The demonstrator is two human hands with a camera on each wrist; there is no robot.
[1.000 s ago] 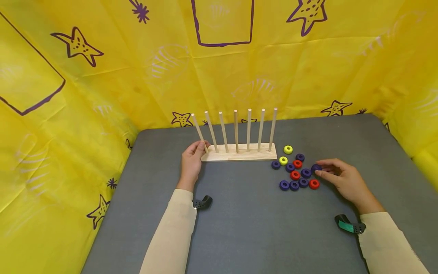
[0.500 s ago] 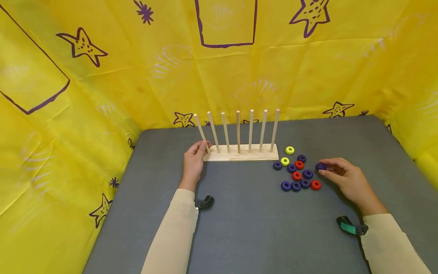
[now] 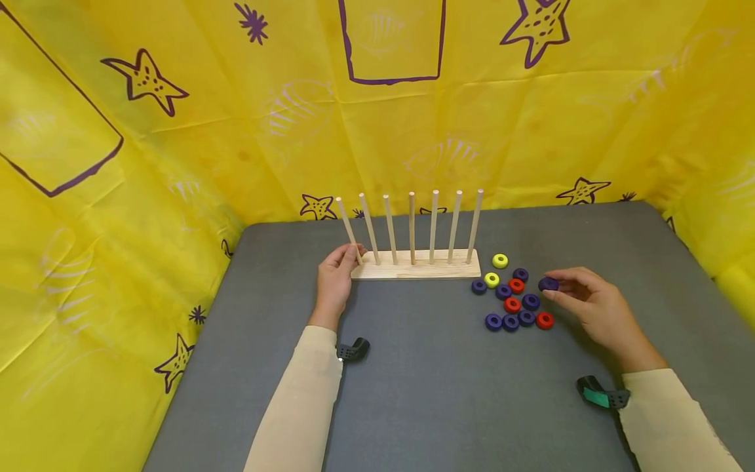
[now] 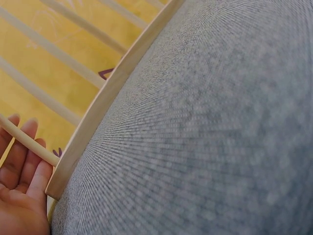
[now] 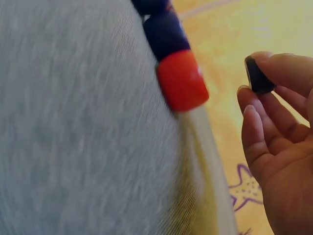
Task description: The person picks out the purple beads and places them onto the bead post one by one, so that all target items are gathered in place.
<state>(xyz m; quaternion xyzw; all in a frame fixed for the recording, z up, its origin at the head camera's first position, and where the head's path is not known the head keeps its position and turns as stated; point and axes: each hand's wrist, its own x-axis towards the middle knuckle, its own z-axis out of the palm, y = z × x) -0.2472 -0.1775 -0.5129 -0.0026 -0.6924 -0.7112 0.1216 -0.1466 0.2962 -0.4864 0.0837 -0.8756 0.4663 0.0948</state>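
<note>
Pinching a ring [image 3: 548, 284], the right hand [image 3: 597, 308] is right of the rack [image 3: 407, 271], whose length parallels the bench's [image 3: 436, 387] far edge; the left hand [image 3: 333, 280] grips the leftmost peg [image 3: 347, 223].

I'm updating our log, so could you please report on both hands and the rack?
Left hand holding rack at its end; right hand pinching blue ring, raised; pegs bare; loose rings on table between.
</note>
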